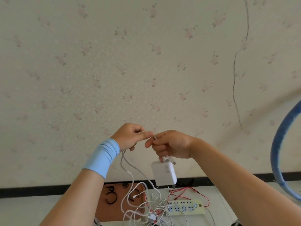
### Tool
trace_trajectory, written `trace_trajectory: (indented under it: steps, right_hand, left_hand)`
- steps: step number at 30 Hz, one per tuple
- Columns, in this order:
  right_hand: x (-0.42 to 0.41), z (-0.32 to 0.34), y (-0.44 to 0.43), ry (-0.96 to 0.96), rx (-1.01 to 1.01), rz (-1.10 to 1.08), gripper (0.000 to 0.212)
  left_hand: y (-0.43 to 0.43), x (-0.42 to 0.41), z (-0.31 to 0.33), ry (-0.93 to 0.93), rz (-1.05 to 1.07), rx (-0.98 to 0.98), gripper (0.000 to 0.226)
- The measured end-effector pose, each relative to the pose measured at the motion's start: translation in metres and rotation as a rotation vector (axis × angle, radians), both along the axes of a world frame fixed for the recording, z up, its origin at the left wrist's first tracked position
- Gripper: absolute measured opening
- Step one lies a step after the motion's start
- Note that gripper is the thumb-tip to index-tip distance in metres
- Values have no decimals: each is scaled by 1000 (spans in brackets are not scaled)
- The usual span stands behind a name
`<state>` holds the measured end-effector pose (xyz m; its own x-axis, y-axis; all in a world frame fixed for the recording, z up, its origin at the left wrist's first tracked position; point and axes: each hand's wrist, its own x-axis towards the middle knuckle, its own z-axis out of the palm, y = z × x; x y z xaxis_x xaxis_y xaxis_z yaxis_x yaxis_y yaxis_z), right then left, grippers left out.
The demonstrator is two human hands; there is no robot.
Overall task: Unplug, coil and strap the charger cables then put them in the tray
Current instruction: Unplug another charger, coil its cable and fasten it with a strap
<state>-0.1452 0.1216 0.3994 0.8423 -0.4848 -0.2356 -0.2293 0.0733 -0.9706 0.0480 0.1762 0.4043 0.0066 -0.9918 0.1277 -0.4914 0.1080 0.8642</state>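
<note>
Already unplugged, the white square charger brick [163, 172] hangs below the right hand [172, 144]; that hand and the left hand [130, 137] pinch its thin white cable [128, 167]; coiling looks barely begun; strapping and the brown tray [114, 207] remain.

The charger block [163, 173] is showing smooth, faintly glossy white plastic; its cable [130, 172] is looking matt. The wrist sleeve [104, 157] is reading as smooth blue cloth, and the wallpaper [114, 62] is looking matt and finely textured.
</note>
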Motion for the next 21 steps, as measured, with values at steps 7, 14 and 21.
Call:
trace_trajectory:
  steps: [7, 14, 21]
  right_hand:
    - [-6, 9, -15, 2, 12, -439, 31]
    - [-14, 2, -18, 155, -132, -556, 23]
    - [6, -8, 1, 246, -404, -299, 29]
  left_hand:
    - [-5, 16, -13, -247, 32, 302, 40]
    - [-16, 27, -16, 58, 173, 188, 26]
    - [-16, -4, 3, 985, 58, 67, 33]
